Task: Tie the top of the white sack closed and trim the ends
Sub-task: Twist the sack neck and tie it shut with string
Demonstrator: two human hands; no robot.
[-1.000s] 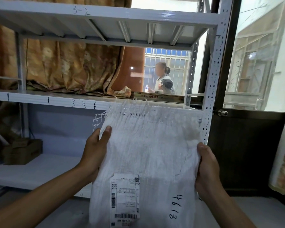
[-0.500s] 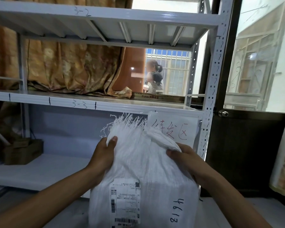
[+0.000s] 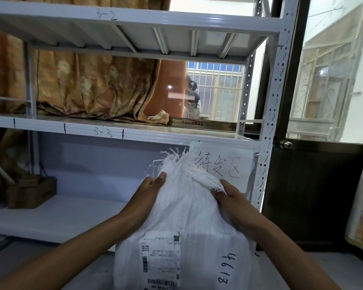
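A white woven sack [image 3: 189, 222] stands in front of me with a shipping label [image 3: 160, 260] and the handwritten number 4618 on its front. Its frayed top [image 3: 176, 162] is bunched into a narrow neck. My left hand [image 3: 149, 193] presses the left side of the neck, thumb up against the fabric. My right hand [image 3: 228, 195] grips a folded flap of the sack's top on the right. No string, tie or cutting tool is in view.
A grey metal shelving rack [image 3: 270, 114] stands right behind the sack, with a white paper sign in red writing [image 3: 228, 164] on it. A cardboard box [image 3: 32, 191] sits on the low shelf at left. A dark door [image 3: 314, 195] is at right. A person [image 3: 192, 101] stands beyond the rack.
The flat, spread sack top has been gathered inward into a bunch. My right hand moved from the sack's right edge up to the neck, and the sack top dropped lower, uncovering the sign.
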